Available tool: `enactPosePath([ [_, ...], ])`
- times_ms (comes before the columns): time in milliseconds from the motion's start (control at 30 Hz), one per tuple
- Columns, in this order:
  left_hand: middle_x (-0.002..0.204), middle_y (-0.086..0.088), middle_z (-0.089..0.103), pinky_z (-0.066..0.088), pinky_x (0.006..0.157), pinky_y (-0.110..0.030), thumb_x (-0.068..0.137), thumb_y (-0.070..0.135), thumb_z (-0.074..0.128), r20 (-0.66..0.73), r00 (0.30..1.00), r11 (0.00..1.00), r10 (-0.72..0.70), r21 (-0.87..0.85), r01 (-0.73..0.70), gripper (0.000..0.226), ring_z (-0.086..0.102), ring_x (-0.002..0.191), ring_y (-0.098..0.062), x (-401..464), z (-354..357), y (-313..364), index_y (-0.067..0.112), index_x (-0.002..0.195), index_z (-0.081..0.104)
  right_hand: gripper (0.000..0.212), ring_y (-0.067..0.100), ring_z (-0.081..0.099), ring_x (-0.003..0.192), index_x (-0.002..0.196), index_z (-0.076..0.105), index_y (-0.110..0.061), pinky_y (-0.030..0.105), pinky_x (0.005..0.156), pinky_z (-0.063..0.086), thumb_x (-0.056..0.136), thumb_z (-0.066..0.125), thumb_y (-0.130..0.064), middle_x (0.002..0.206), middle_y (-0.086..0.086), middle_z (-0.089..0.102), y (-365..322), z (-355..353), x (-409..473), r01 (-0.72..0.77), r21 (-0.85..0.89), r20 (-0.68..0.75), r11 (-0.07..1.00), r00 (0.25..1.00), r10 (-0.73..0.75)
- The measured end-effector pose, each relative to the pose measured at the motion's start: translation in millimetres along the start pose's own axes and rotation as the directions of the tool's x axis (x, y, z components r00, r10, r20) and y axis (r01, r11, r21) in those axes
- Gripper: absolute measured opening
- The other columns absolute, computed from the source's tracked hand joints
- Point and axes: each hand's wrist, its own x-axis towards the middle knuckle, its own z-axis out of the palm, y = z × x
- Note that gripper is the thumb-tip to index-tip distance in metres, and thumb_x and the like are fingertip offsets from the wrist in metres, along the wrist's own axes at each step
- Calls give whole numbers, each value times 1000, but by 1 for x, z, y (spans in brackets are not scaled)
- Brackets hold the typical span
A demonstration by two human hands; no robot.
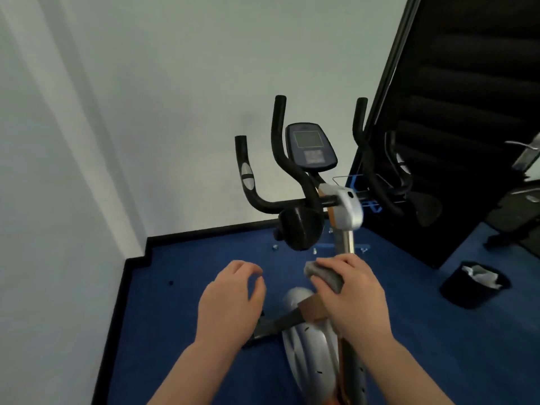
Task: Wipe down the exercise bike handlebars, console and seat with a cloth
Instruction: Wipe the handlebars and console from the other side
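Observation:
The exercise bike stands ahead of me on blue carpet. Its black handlebars [279,159] curve upward around a dark console [310,146] with a small screen. A silver post [346,239] runs down to the silver body [306,355]. My right hand [350,296] is shut on a folded grey cloth [324,274], held against the post below the handlebars. My left hand [233,293] hovers beside it with fingers curled and apart, holding nothing. The seat is not in view.
A white wall meets the carpet behind the bike, with a black skirting edge [204,230]. A dark glossy door panel [455,127] stands close on the right, reflecting the handlebars. A black waste bin [473,287] with crumpled paper sits on the floor at right.

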Motion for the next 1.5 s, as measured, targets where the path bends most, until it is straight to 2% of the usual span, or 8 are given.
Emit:
enactPosePath([
  [267,111,23,54,43,75,-18,92,32,48,129,992,978,14,-208,14,20,51,101,4,95,31,-14,34,107,60,20,-6,52,86,104,68,-24,-2,79,36,85,66,-19,98,-13,63,0,41,98,-71,163,-65,984,995,82],
  [400,106,18,61,39,75,-9,95,27,46,221,974,872,-43,-469,144,20,54,95,9,133,43,-21,33,105,62,16,3,58,96,102,69,-19,18,87,46,87,65,-15,98,-11,64,-17,78,110,-121,255,-9,959,992,127],
  [567,108,16,66,45,87,-14,99,22,42,266,958,716,103,-688,114,25,59,103,3,148,62,-22,29,112,62,24,-1,63,90,93,70,-33,8,77,45,80,72,-13,90,-18,67,-6,68,88,-187,327,65,926,982,176],
  [867,115,21,64,44,91,-12,101,23,36,284,951,618,119,-771,153,32,57,111,2,141,78,-19,32,125,55,25,-4,63,91,96,74,-25,10,81,48,77,75,-9,92,-20,69,-4,67,82,-175,279,77,944,984,160],
  [1067,111,17,65,45,84,-12,101,24,34,215,976,581,40,-800,152,31,59,107,-3,141,87,-9,30,119,59,24,10,56,94,101,74,-20,22,85,47,79,70,-12,98,-7,68,1,51,131,156,-84,63,984,987,-151],
  [1200,110,21,64,43,82,-7,100,30,36,203,978,621,53,-774,127,28,58,105,2,139,87,-5,39,115,58,31,20,56,83,101,73,-17,34,68,50,72,74,-8,92,-2,67,12,49,126,313,-306,284,899,931,-228],
  [1300,107,20,65,44,79,-7,97,33,37,190,979,651,69,-753,100,28,59,102,2,143,85,-6,45,110,58,31,16,52,80,96,75,-24,29,64,48,70,75,-7,86,-8,65,29,25,120,393,-266,382,880,881,-278],
  [1500,104,16,67,46,79,-11,98,31,40,213,974,659,78,-744,110,25,62,99,-2,142,82,-7,40,111,60,25,16,48,100,113,69,-23,32,90,40,90,59,-18,110,-7,66,6,45,174,361,-148,327,921,896,-299],
])
